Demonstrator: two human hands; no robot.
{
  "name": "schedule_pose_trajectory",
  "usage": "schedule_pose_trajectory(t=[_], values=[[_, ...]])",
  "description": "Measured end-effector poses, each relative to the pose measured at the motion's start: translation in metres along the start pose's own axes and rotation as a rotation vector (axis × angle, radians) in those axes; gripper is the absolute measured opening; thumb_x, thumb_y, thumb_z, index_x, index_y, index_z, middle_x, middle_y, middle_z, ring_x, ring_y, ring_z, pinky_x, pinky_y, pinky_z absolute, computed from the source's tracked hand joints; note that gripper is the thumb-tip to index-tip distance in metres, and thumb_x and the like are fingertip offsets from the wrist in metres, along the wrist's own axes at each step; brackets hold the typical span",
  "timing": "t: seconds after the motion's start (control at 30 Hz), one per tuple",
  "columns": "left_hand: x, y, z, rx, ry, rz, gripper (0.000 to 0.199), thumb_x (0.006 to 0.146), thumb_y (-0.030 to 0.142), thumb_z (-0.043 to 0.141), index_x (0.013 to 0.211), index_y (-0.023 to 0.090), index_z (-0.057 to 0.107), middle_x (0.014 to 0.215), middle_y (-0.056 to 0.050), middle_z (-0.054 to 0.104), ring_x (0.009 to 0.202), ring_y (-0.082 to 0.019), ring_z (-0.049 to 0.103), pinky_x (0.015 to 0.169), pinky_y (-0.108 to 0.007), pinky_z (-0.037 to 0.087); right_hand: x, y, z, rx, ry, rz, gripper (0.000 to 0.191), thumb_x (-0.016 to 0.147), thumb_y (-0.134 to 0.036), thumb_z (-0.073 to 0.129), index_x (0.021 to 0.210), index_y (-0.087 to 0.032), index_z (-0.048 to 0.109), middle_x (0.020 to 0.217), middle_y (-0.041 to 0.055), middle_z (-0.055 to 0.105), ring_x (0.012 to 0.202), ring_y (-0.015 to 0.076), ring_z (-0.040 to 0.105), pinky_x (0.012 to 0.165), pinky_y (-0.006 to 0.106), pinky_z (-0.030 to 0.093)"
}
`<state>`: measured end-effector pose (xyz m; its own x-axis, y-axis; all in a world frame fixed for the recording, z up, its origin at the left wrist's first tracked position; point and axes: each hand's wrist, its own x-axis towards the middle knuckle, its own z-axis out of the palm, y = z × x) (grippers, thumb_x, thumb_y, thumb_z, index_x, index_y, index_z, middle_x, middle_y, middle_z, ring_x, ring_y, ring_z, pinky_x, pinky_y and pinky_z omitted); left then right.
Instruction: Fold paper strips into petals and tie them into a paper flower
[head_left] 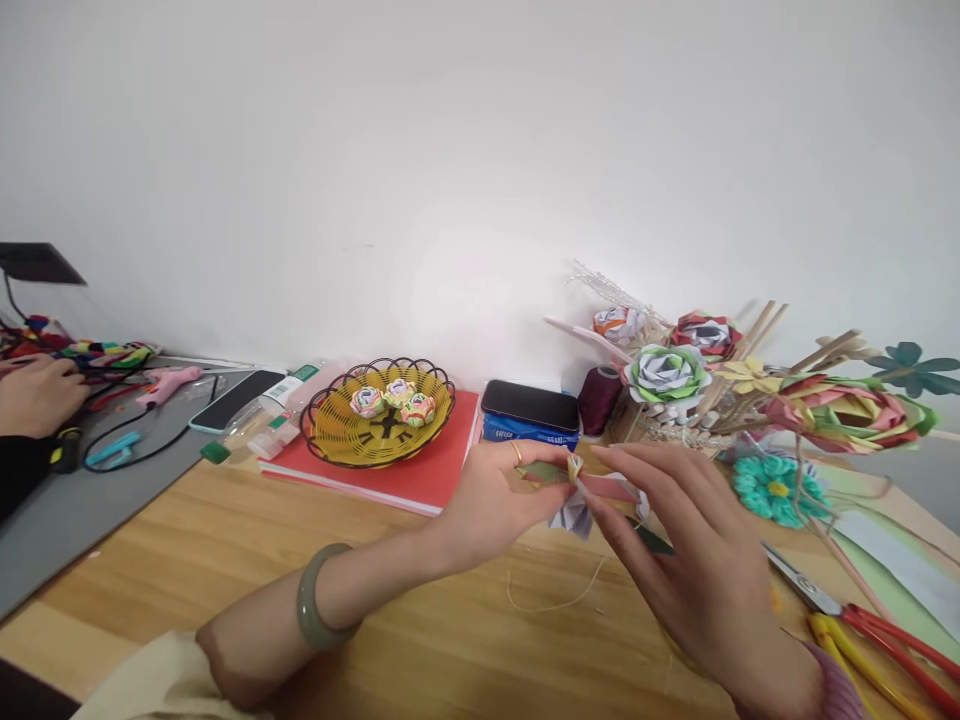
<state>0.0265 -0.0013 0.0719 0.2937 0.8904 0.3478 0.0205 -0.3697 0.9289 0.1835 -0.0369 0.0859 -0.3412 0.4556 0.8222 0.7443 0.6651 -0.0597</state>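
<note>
Above the wooden table, my left hand [499, 500] pinches a partly folded paper flower [574, 515] of white, pink, yellow and green paper between thumb and fingers. A ring and a green bangle are on that side. My right hand [694, 550] closes on the flower's other side, its thumb and index fingertips at the folds. Much of the paper is hidden behind the fingers. A thin pale thread [556, 608] curves below the flower over the tabletop.
A yellow woven basket [330, 440] with three small paper flowers stands on red paper [420, 485]. Behind my hands a phone [531, 403] rests on a blue box. Larger paper flowers [667, 375] and scissors [814, 590] are right. At far left, another person's hand [45, 395] is near a pink glue gun [169, 385].
</note>
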Motion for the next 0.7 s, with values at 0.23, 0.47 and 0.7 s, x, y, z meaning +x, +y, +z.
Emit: schedule_pose_trajectory(t=[0.23,0.47,0.7], values=[[-0.005,-0.004,0.000,0.128,0.035,0.360,0.020,0.071,0.013,0.061,0.090,0.015,0.067,0.091,-0.008,0.069,0.088,-0.017,0.062,0.081,-0.031,0.051,-0.008,-0.002,0.005,0.105,-0.006,0.027,0.031,0.076,-0.006,0.058,0.105,-0.017,0.057,0.095,0.0096,0.064,0.088,0.0200,0.059,0.073,0.035,0.049],[-0.008,-0.006,0.001,0.120,0.113,0.483,0.014,0.073,0.015,0.061,0.087,0.014,0.064,0.092,-0.011,0.068,0.091,-0.018,0.062,0.083,-0.031,0.051,-0.010,-0.005,0.003,-0.028,0.053,-0.097,0.040,0.074,-0.006,0.059,0.111,-0.020,0.055,0.096,0.0076,0.069,0.089,0.0207,0.064,0.074,0.035,0.053],[-0.008,-0.008,0.002,0.098,0.120,0.525,0.013,0.074,0.014,0.060,0.086,0.015,0.063,0.088,-0.010,0.069,0.094,-0.019,0.062,0.084,-0.034,0.051,-0.012,-0.005,-0.001,-0.128,0.046,-0.157,0.037,0.071,-0.007,0.064,0.107,-0.016,0.059,0.100,0.0110,0.068,0.090,0.0237,0.064,0.073,0.035,0.053]])
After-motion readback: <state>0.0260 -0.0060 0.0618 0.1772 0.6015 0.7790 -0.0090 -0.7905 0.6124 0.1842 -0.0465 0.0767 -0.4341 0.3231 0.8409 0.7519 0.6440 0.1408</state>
